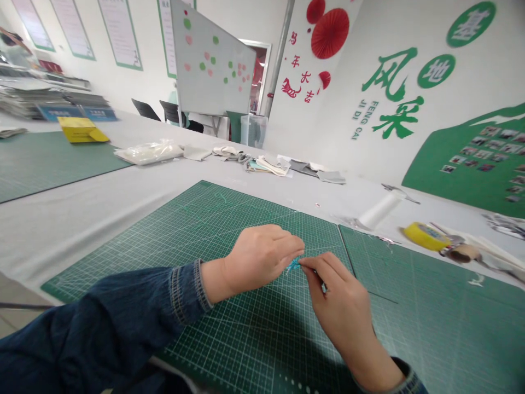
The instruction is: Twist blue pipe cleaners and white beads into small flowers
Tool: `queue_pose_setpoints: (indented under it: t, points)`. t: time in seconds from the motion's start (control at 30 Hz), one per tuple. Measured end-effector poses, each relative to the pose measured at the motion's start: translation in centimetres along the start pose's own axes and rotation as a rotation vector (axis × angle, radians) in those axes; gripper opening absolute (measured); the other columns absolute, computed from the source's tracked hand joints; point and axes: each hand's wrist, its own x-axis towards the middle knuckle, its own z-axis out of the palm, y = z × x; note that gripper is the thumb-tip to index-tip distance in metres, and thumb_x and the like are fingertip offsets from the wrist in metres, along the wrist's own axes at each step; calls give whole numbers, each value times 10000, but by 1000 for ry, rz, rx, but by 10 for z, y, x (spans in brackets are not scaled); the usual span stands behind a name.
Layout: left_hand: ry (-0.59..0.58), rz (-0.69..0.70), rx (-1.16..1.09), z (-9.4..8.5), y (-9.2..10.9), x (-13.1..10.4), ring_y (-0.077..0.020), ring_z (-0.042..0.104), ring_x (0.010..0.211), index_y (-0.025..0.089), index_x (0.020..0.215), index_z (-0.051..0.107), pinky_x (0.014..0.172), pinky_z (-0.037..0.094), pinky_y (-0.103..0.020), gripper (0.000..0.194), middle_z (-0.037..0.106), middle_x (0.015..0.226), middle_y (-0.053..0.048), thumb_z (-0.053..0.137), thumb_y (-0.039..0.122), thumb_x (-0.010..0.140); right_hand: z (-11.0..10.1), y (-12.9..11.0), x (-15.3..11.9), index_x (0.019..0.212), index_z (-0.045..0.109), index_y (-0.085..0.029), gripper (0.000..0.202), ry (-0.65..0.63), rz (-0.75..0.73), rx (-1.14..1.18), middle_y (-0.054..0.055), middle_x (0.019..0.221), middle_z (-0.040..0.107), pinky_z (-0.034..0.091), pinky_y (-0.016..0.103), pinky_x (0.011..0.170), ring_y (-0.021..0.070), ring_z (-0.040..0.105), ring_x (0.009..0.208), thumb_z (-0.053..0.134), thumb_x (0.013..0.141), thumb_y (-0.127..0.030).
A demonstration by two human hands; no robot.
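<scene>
Above a green cutting mat [164,241] with a white grid, both hands come together around a small bright blue piece [293,265]. It looks thin and frayed, like thread or a knotted cord, but its exact kind is too small to make out. My left hand [258,256] is closed, its back toward me, with the fingertips hidden around the blue piece. My right hand [340,298] pinches at the right end of the same piece between thumb and forefinger. Denim sleeves [135,306] cover my forearms.
A second cutting mat [435,306] adjoins on the right. Yellow tape [426,236], a white roll [381,210] and scissors [400,192] lie beyond it. Fabric scraps [270,165], a plastic-wrapped packet [150,152] and a yellow box [82,130] lie farther back.
</scene>
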Motion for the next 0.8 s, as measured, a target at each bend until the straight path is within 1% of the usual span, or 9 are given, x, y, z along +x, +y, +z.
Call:
queue_pose_setpoints:
  t: [0.13,0.2,0.33,0.4,0.47,0.57,0.67,0.73,0.8]
  points:
    - [20,-94,-103,3,-6,4,-175,609,839,207,952,716,751,404,-298,256,718,874,-43,477,297,971,-1,-2,1,934,658,-187,157,-44,-35,75,50,834,647,478,321,715,176,601,750,507,952,-148]
    - [-11,-180,-168,3,-12,7,-155,589,751,217,887,724,676,377,-280,198,693,789,-15,552,305,929,-2,-2,1,931,657,-195,163,-60,-44,107,52,845,648,489,328,728,176,605,762,504,950,-144]
    - [-114,-354,-369,4,-26,13,-104,433,546,221,800,732,544,279,-259,154,476,555,48,658,349,841,-3,-1,1,954,657,-207,157,-70,-59,164,51,862,646,505,326,714,174,612,773,520,935,-133]
    - [-146,-402,-492,6,-32,15,-97,373,529,213,782,736,531,251,-257,131,385,534,62,698,337,799,-5,-1,1,965,658,-211,158,-59,-62,190,48,862,647,509,326,708,174,615,773,534,923,-121]
    - [-183,-449,-644,10,-37,16,-95,329,532,202,754,736,533,230,-260,113,339,527,70,738,315,752,-6,-3,1,965,660,-217,166,-33,-54,218,45,854,649,510,328,694,176,614,766,544,912,-111]
    - [-245,-521,-861,17,-37,15,-97,327,544,185,721,726,548,243,-258,91,377,522,71,748,273,720,-10,-6,3,958,668,-219,177,16,-41,254,40,833,648,501,315,645,173,608,746,561,897,-93]
    - [-286,-552,-973,24,-33,14,-104,423,588,170,714,711,600,325,-255,24,525,586,46,690,177,724,-13,-9,4,951,677,-221,188,69,-24,264,34,817,644,486,301,604,167,599,723,579,882,-76]
    - [-308,-571,-1037,27,-29,13,-109,478,632,165,712,701,649,365,-258,69,592,646,30,651,118,712,-14,-10,5,957,682,-230,207,107,-15,258,30,813,642,479,304,598,165,589,711,585,877,-66]
    - [-331,-594,-1093,30,-26,12,-106,489,639,164,719,698,657,369,-256,90,611,667,27,636,100,705,-16,-11,6,973,689,-242,229,137,-11,247,26,810,638,474,309,599,165,581,704,590,873,-62]
